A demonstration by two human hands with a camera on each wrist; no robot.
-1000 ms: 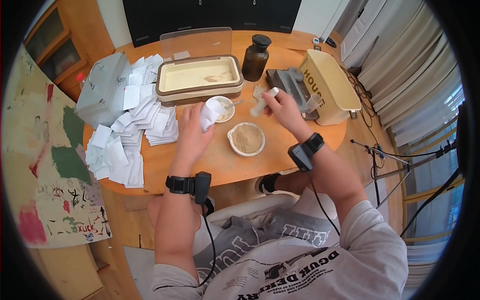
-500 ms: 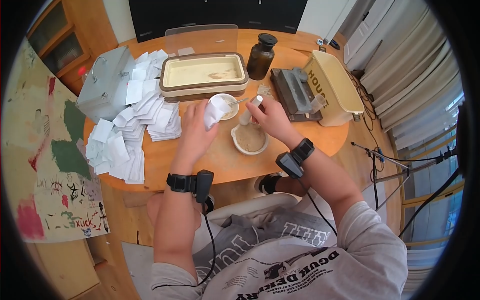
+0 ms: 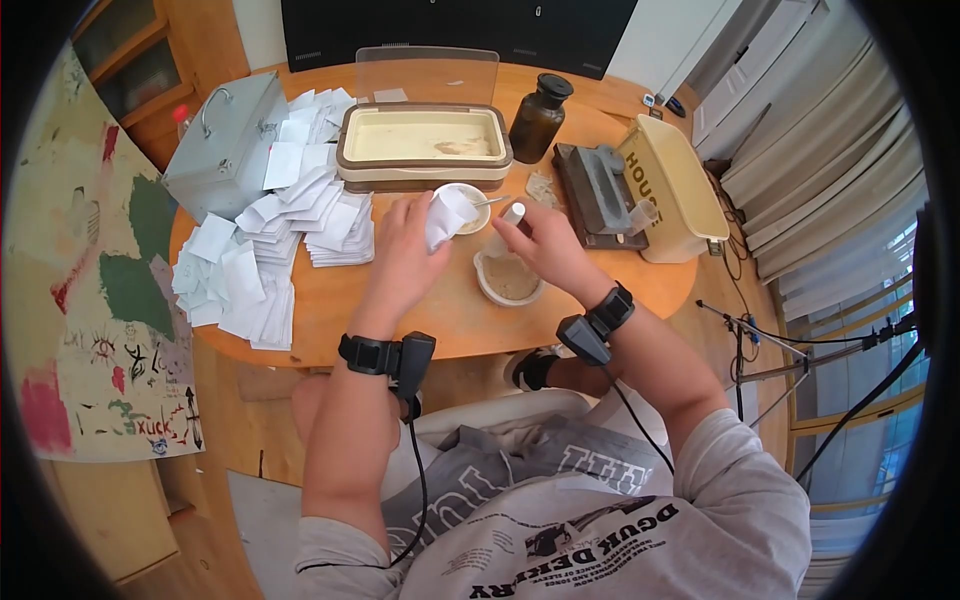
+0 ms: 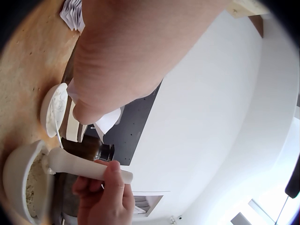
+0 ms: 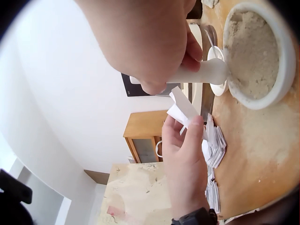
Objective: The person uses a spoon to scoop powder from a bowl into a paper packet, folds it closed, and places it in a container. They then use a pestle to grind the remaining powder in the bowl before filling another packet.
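In the head view my left hand (image 3: 403, 250) holds a folded white paper packet (image 3: 449, 217), whose open end shows beside a small white bowl (image 3: 472, 226). My right hand (image 3: 557, 252) grips the handle of a white pestle (image 4: 77, 165) between thumb and fingers. Its rounded head is at the rim of a white mortar (image 5: 287, 65), with powder stuck to the tip in the left wrist view. Beige-grey powder (image 5: 253, 51) fills much of the mortar. A thin spoon (image 3: 488, 202) leans in the small bowl, which also holds pale powder.
Stacks of folded white papers (image 3: 262, 290) and a grey metal case (image 3: 225, 150) stand left. Behind is a cream-and-brown box (image 3: 425, 172) with powder inside. Right of it are a dark bottle (image 3: 540, 118), a grey device (image 3: 598, 190) and a cream HOUSE bin (image 3: 675, 190).
My right hand has brought the pestle left and down from beside the mortar to over it. The left hand keeps the paper packet in nearly the same place. The head view has shifted slightly.
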